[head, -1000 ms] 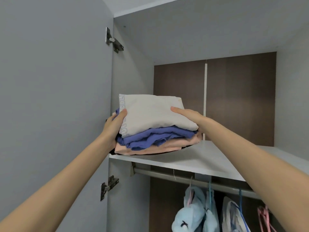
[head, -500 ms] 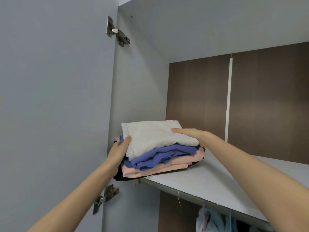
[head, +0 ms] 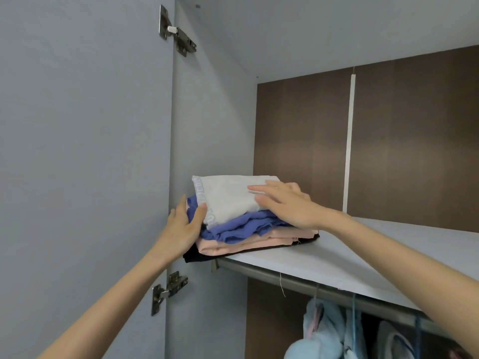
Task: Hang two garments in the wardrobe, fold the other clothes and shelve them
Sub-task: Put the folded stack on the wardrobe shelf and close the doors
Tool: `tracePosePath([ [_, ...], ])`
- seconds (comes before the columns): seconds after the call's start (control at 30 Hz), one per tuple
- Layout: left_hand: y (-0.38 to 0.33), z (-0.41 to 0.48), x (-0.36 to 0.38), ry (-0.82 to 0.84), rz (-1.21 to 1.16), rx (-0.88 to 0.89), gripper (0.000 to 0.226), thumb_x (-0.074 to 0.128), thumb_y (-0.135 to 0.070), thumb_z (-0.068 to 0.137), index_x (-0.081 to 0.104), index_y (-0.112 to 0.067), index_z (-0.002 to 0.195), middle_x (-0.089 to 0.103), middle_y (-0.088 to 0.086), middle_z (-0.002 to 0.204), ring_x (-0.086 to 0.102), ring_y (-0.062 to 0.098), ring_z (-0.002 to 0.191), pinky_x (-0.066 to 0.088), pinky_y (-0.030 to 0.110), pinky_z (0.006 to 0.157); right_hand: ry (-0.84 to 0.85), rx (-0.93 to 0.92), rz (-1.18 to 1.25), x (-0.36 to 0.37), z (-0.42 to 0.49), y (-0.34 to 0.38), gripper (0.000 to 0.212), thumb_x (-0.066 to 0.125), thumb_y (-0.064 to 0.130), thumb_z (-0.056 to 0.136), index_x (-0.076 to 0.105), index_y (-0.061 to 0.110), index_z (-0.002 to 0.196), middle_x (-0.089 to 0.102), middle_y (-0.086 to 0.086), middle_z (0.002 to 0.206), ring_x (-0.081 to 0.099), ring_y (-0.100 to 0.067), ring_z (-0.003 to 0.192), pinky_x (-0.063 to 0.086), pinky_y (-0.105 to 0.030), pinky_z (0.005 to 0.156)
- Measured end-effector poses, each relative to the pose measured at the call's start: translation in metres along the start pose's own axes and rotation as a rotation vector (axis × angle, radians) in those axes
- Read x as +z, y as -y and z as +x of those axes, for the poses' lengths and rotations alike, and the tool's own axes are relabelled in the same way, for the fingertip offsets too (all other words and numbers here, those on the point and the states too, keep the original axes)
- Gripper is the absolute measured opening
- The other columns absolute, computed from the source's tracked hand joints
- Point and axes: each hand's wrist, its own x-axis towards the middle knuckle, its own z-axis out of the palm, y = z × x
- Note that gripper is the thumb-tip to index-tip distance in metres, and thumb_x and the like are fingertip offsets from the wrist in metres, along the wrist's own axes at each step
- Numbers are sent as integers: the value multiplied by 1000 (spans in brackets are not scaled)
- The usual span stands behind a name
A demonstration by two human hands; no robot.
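— How do the hands hold the pile?

— The right hand (head: 285, 206) lies flat on top of the folded clothes (head: 241, 226). Its fingers are straight and a little spread on the white garment (head: 225, 198), and it clasps nothing. The left hand (head: 181, 229) is set against the near left corner of the pile. Its fingers are almost straight and the thumb touches the edge of the white garment, so it presses and does not grip.

— Where is the pile?

— It is on the shelf (head: 350, 257), at the left front end, just beside the side wall. Under the white garment come a blue, a pink and a black garment (head: 197, 258). The black one sticks out a little over the front edge.

— And around it?

— Below the shelf runs a metal rail (head: 298, 281), and light blue garments (head: 324, 330) hang from it. On the left stands the open door (head: 77, 151) with two hinges. Behind is a brown back panel (head: 414, 138).
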Motion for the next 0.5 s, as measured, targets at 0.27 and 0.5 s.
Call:
tracePosePath([
  [0.27, 13, -21, -48, 349, 733, 511, 106, 46, -80, 60, -19, -52, 139, -23, -31, 148, 30, 16, 134, 44, 34, 95, 102, -212, -400, 4, -45, -1, 99, 60, 59, 83, -22, 57, 139, -12, 8, 160, -8, -28, 147, 13, -60, 114],
  [0.5, 18, -6, -35, 357, 632, 570, 101, 56, -61, 67, -5, -42, 144, -10, -26, 153, 4, 14, 147, 25, 36, 116, 46, -267, -529, 15, -34, -9, 93, 58, 47, 89, -22, 61, 135, -15, 2, 159, -5, -33, 146, 20, -59, 112],
])
